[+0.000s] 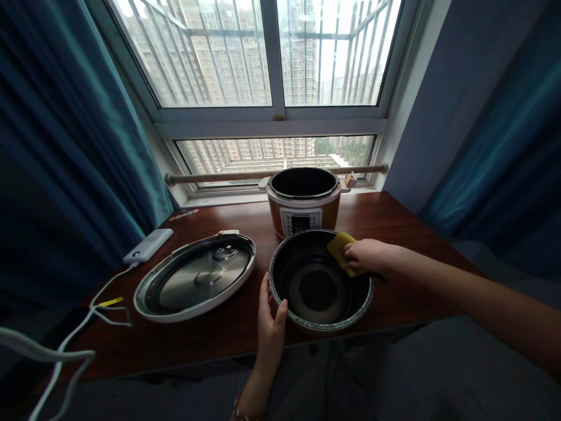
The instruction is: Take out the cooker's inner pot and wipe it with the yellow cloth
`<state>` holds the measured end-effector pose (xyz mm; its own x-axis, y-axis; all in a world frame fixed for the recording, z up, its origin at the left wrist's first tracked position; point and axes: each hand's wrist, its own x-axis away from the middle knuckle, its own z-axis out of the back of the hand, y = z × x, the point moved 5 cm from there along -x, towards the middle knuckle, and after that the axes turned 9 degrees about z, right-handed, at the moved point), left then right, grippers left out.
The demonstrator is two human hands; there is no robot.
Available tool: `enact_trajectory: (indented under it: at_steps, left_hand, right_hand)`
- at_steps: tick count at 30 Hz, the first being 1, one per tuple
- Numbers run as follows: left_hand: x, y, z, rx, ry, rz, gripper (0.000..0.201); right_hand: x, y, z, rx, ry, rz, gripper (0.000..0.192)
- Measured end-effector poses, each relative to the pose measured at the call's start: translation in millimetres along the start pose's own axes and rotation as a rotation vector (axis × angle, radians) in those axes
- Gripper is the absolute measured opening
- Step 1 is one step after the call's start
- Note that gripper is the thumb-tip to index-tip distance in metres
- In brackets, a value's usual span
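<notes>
A black inner pot (319, 289) stands on the brown wooden table (394, 228) in front of me. My left hand (269, 318) grips its near left rim, thumb inside. My right hand (366, 255) presses a yellow sponge (338, 245) against the pot's far right inner wall. Behind the pot sits the orange cooker base (304, 204), open at the top, with its control panel facing me. The cooker lid (197, 276) lies upside down on the table to the left.
A white power bank (148, 245) lies at the table's left edge, with white cables (94, 310) trailing off it. A wooden rod (228, 175) runs along the window sill. Teal curtains (65, 146) hang on both sides.
</notes>
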<state>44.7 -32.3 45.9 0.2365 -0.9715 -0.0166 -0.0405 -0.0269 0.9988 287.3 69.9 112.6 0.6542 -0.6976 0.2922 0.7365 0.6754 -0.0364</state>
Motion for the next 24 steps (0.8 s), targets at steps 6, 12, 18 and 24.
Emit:
enact_trajectory:
  at_steps: [6,12,18,24]
  left_hand:
    - [1,1,-0.7,-0.026,0.001,0.003,0.068]
    - [2,1,-1.3,-0.017,0.022,-0.002,0.066]
    - [1,2,-1.6,-0.041,0.015,-0.019,0.069]
    - [-1,-1,0.4,-0.070,0.012,-0.062,0.065]
  right_hand:
    - [26,-30,4,-0.046,-0.102,-0.021,0.054]
    - [48,-76,4,-0.231,-0.311,0.039,0.066]
    - [47,-124,22,-0.184,-0.173,0.124,0.050]
    - [20,-149,31,-0.100,-0.097,0.202,0.051]
